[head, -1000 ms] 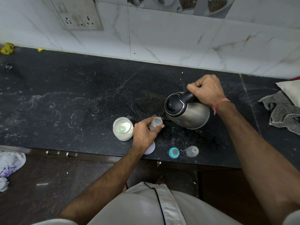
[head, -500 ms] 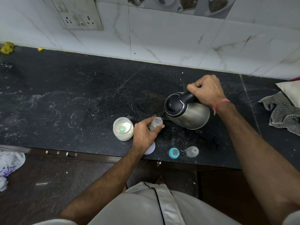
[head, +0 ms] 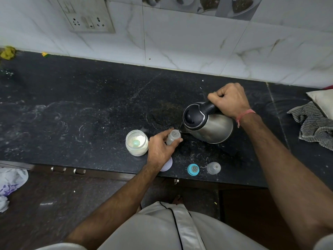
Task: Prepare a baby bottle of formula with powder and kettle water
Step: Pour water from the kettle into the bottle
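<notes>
A small clear baby bottle (head: 173,136) stands open on the black counter (head: 90,112), with my left hand (head: 160,148) wrapped around it. My right hand (head: 229,100) grips the black handle of a steel kettle (head: 210,125), which is tilted left with its spout just above the bottle's mouth. A thin stream of water runs from the spout into the bottle. To the left, an open glass jar of white powder (head: 137,145) holds a green scoop.
Near the counter's front edge lie a white lid (head: 167,166), partly under my wrist, a teal bottle ring with teat (head: 193,169) and a clear cap (head: 213,168). A striped cloth (head: 313,123) lies at the right. A wall socket (head: 86,17) is behind.
Barely anything has moved: the kettle stays tilted over the bottle and both hands keep their hold.
</notes>
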